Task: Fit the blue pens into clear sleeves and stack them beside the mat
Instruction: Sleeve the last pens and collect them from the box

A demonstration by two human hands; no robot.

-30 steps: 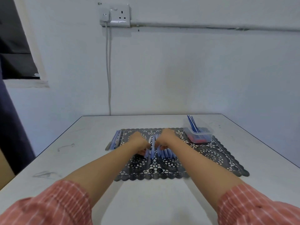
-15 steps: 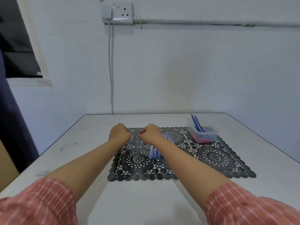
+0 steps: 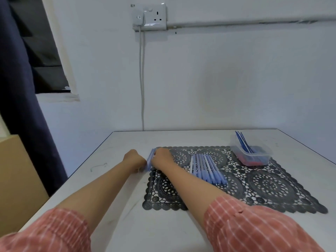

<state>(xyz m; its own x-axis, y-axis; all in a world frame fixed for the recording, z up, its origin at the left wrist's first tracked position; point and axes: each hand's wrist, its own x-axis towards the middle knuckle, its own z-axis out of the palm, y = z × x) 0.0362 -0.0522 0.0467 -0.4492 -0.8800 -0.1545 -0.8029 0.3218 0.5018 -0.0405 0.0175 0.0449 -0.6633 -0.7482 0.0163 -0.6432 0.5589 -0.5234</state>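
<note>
A black lace mat (image 3: 269,186) lies on the white table. Just off its far left corner sits a stack of sleeved blue pens (image 3: 150,160). My left hand (image 3: 134,159) is on the stack's left side and my right hand (image 3: 161,158) on its right; both curl against it with fingers closed. A row of several pale blue pens (image 3: 207,169) lies on the mat's middle. A clear plastic tub (image 3: 251,151) at the mat's far right corner holds thin dark blue refills and red pieces.
The white table (image 3: 112,179) meets the wall at the back. A wall socket (image 3: 152,16) with a hanging cable is above. A dark curtain (image 3: 21,99) and a brown box (image 3: 16,180) stand off the table's left edge.
Both hands have moved left from the pens in the mat's middle to the stack off the mat's left corner. The camera view has swung to the left.
</note>
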